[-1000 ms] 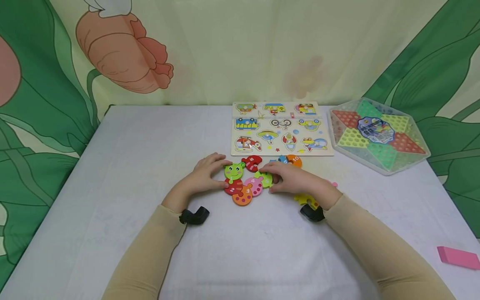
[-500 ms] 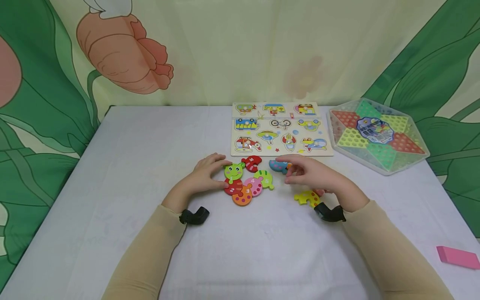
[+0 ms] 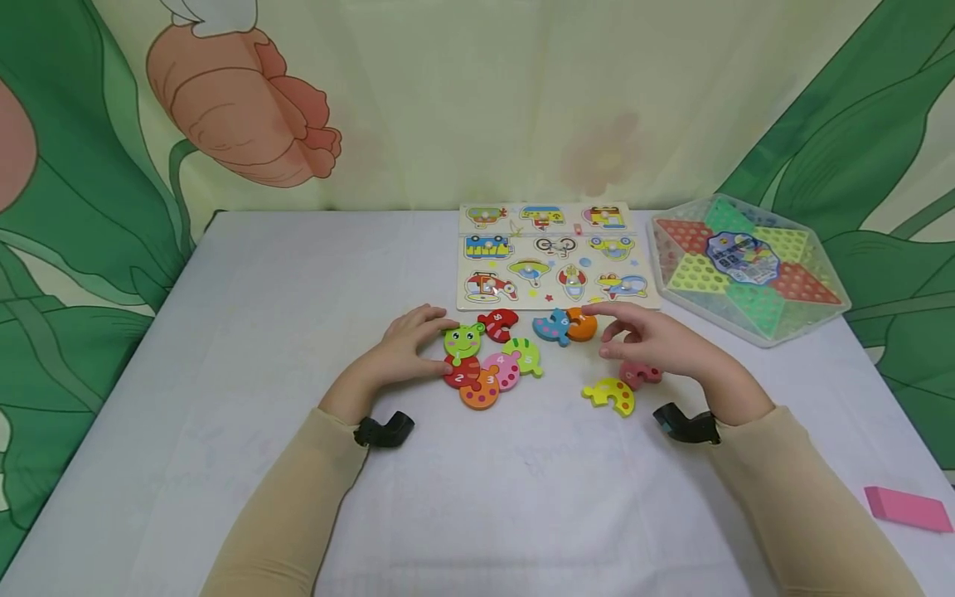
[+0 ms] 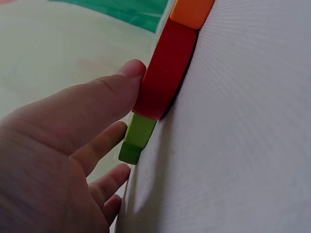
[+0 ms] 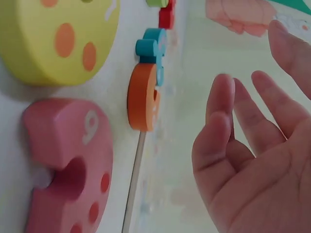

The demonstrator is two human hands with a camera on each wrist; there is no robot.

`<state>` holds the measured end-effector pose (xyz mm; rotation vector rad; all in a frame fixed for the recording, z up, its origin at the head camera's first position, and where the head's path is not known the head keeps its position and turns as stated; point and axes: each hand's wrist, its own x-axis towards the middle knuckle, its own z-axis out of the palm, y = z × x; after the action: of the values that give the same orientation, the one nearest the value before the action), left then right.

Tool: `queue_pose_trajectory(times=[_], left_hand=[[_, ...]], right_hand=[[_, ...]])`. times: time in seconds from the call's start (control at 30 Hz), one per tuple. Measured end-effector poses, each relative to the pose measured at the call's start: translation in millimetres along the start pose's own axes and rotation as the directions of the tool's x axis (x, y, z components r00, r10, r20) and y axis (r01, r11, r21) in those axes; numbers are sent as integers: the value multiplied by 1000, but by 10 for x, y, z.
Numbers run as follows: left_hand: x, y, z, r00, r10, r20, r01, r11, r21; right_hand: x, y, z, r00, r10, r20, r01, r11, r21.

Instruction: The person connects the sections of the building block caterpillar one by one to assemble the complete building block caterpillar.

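Head view: rightmost pink piece [image 3: 638, 376] partly hidden by the right hand [image 3: 656, 338]; left sleeve [image 3: 279, 506] and right sleeve [image 3: 809, 497] cut off by the lower edge; lettering on the label [image 3: 742, 258] too small to read. Left wrist view: left hand [image 4: 73, 136] and orange piece [image 4: 192, 13] cropped. Right wrist view: yellow piece [image 5: 60, 41] cropped upper left; pictures on the puzzle board [image 3: 525, 246] blurred
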<state>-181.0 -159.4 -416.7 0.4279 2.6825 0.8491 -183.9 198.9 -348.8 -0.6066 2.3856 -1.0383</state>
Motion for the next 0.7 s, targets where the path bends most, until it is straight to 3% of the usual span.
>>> queue_pose_trajectory(times=[0.1, 0.2, 0.4, 0.7], left_hand=[[2, -4, -3, 1000, 1, 0, -1, 1000, 4], [3, -6, -2, 1000, 2, 1, -2, 1000, 5], [5, -16, 5, 1000, 7, -2, -7, 1000, 13], [3, -20, 5, 1000, 14, -6, -13, 1000, 19]], right_hand=[[132, -15, -2, 999, -45, -4, 45, 996, -73], [273, -28, -2, 999, -34, 26, 37, 993, -114], [454, -55, 67, 989, 78, 125, -54, 982, -183], [544, -16, 138, 967, 195, 166, -168, 972, -165]])
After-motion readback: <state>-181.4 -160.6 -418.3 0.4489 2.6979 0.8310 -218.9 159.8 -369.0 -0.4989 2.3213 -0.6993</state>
